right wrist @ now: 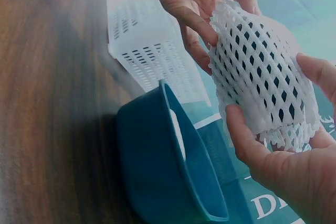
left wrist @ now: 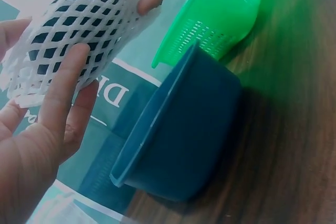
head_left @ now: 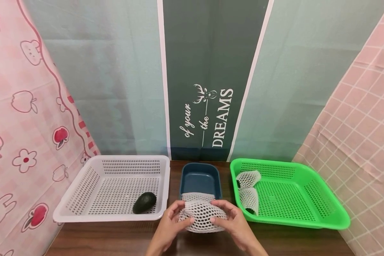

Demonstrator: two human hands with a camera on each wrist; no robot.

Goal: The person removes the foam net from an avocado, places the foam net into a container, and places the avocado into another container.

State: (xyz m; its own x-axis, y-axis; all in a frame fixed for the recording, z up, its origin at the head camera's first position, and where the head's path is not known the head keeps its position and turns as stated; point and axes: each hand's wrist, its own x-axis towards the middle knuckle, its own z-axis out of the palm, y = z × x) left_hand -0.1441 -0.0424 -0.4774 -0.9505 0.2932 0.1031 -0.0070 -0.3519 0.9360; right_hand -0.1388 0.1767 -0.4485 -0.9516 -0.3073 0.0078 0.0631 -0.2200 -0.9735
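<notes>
An avocado in a white foam net (head_left: 204,218) is held level between both hands, over the table in front of the blue bin. At its left end, my left hand (head_left: 169,224) grips it with thumb and fingers. On the other end, my right hand (head_left: 237,223) grips it the same way. Dark skin shows through the mesh (left wrist: 79,24), and the net covers the fruit in the right wrist view (right wrist: 262,77). More white foam netting (head_left: 198,196) lies in the near part of the blue bin (head_left: 201,181), partly hidden behind the held fruit.
On the left, a white basket (head_left: 112,217) holds one bare avocado (head_left: 145,202) near its front right corner. A green basket (head_left: 294,223) stands on the right, with two netted fruits (head_left: 249,179) along its left side. Fabric curtains (head_left: 115,89) hang behind and on both sides.
</notes>
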